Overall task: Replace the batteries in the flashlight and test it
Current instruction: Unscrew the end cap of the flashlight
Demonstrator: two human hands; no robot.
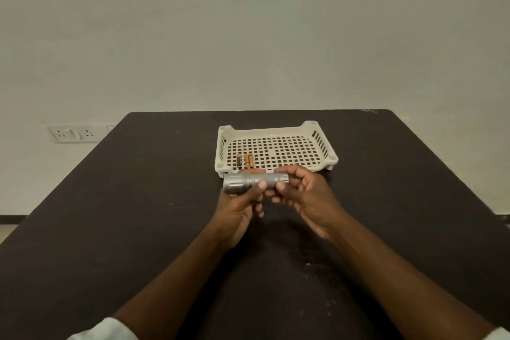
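Both hands hold the silver flashlight (pixel 255 182) level above the table (pixel 138 201): left hand (pixel 240 210) pinching its knurled middle, right hand (pixel 306 199) gripping the tail at 3 o'clock. It looks rigid, smooth metal; the knurling seems safest. Batteries (pixel 245 160) lie in the tray (pixel 320 143) at 12 o'clock.

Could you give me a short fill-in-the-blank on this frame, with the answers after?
1. Both hands hold the silver ____ above the table.
2. The batteries lie in the cream ____, at its near left corner.
3. The left hand grips the flashlight's body near its wide head, and the ____ hand grips its tail end.
4. A wall socket is on the ____ side of the picture.

Answers: flashlight; basket; right; left.
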